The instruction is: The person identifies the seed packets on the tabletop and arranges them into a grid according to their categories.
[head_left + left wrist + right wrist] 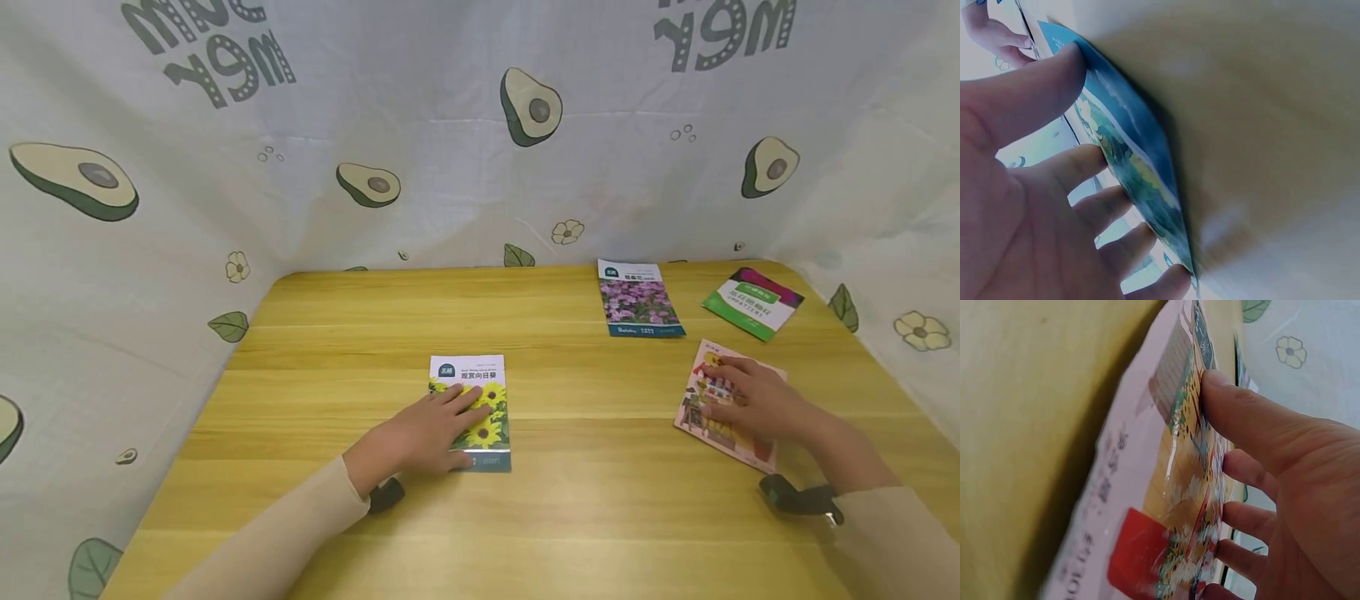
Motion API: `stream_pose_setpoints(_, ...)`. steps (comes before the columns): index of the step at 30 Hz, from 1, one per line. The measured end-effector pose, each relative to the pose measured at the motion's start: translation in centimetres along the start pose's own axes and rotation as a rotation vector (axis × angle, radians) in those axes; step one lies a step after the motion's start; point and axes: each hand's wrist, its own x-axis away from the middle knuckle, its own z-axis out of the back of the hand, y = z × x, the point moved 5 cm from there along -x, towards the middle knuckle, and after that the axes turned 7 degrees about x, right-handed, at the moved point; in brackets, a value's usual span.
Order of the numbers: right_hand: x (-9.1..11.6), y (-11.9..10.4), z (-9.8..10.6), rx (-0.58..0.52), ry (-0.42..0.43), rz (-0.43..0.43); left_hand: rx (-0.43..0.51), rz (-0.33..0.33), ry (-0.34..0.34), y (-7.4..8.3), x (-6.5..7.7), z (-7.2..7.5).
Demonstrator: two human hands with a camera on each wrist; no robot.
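A sunflower seed packet (486, 417) with yellow blooms and a blue-green lower band lies face up left of the table's middle. My left hand (433, 429) rests on it with fingers spread; in the left wrist view the thumb and fingertips touch the printed face of the same packet (1129, 134). On the right, a pink illustrated packet (693, 404) lies tilted on the table. The fingertips of my right hand (761, 404) touch its front. Up close in the right wrist view, the pink packet (1122, 487) shows a red patch and a glossy surface.
Behind the right hand lie a purple-flower seed packet (637, 300) and a green, white and magenta packet (753, 303). All sit on a wood-grain table (360, 325). An avocado-print cloth (450, 100) hangs behind and beside the table.
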Motion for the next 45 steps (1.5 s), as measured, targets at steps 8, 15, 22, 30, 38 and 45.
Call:
stream_pose_setpoints(8, 0.1, 0.1, -0.2, 0.006, -0.006, -0.004, 0.06, -0.005, 0.012, -0.8, 1.2, -0.2)
stream_pose_setpoints(15, -0.1, 0.2, -0.3, -0.004, -0.003, -0.005, 0.091, 0.007, 0.019, -1.4, 2.4, -0.2)
stream_pose_setpoints(22, 0.0, 0.1, -0.3, -0.004, -0.01, -0.012, 0.111, 0.018, 0.037, -1.9, 3.6, -0.2)
stream_pose_setpoints(30, -0.1, 0.1, -0.1, -0.007, -0.002, -0.001, 0.133, 0.035, 0.059, -2.8, 4.7, -0.4)
stream_pose_setpoints(38, 0.3, -0.1, 0.3, 0.005, 0.004, -0.007, 0.161, 0.012, 0.06, -3.0, 5.1, -0.5)
stream_pose_setpoints(45, 0.5, -0.2, 0.6, 0.043, 0.022, -0.046, 0.167, 0.008, 0.071, -2.8, 5.3, -0.2)
